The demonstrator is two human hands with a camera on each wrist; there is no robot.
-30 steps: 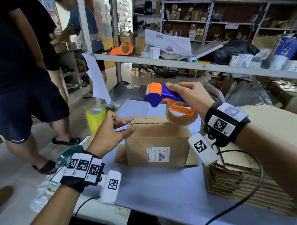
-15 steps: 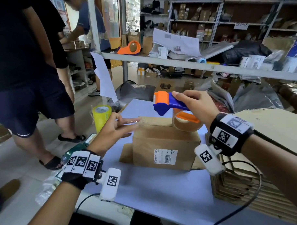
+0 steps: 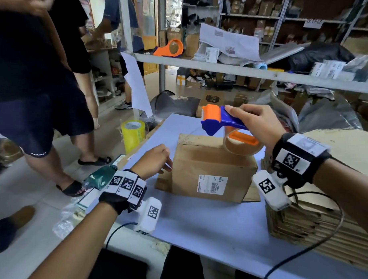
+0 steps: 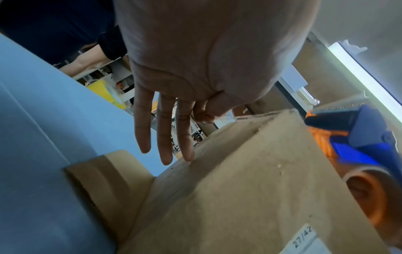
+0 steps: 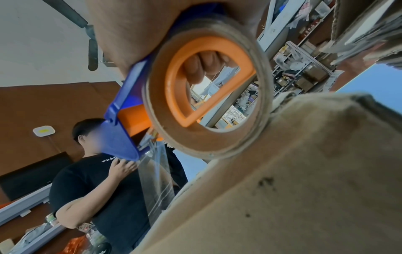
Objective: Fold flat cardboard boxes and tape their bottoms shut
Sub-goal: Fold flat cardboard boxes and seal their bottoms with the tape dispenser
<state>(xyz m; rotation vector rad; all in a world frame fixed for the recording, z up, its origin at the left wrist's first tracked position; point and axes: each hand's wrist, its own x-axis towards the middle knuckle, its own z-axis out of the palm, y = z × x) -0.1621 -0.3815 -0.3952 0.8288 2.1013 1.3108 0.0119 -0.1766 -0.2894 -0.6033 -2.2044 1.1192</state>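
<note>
A brown cardboard box (image 3: 211, 171) with a white label stands on the light blue table (image 3: 202, 222), its flaps folded shut on top. My left hand (image 3: 159, 163) is at its upper left edge, fingers (image 4: 165, 130) straight, tips touching the cardboard (image 4: 239, 189). My right hand (image 3: 255, 124) grips a blue and orange tape dispenser (image 3: 220, 121) just above the box's top, the roll (image 3: 239, 144) close to the far right corner. In the right wrist view a clear tape strip (image 5: 156, 180) runs from the dispenser (image 5: 206, 96) down to the box (image 5: 304, 189).
A tall stack of flat cardboard (image 3: 317, 218) fills the table's right side. A yellow tape roll (image 3: 133, 135) stands at the table's far left corner. People stand to the left on the floor. A metal shelf (image 3: 239, 70) crosses overhead behind the table.
My left hand has turned palm down and dropped from the box's top left corner to its left edge. The right hand keeps the dispenser above the box, nearly unmoved.
</note>
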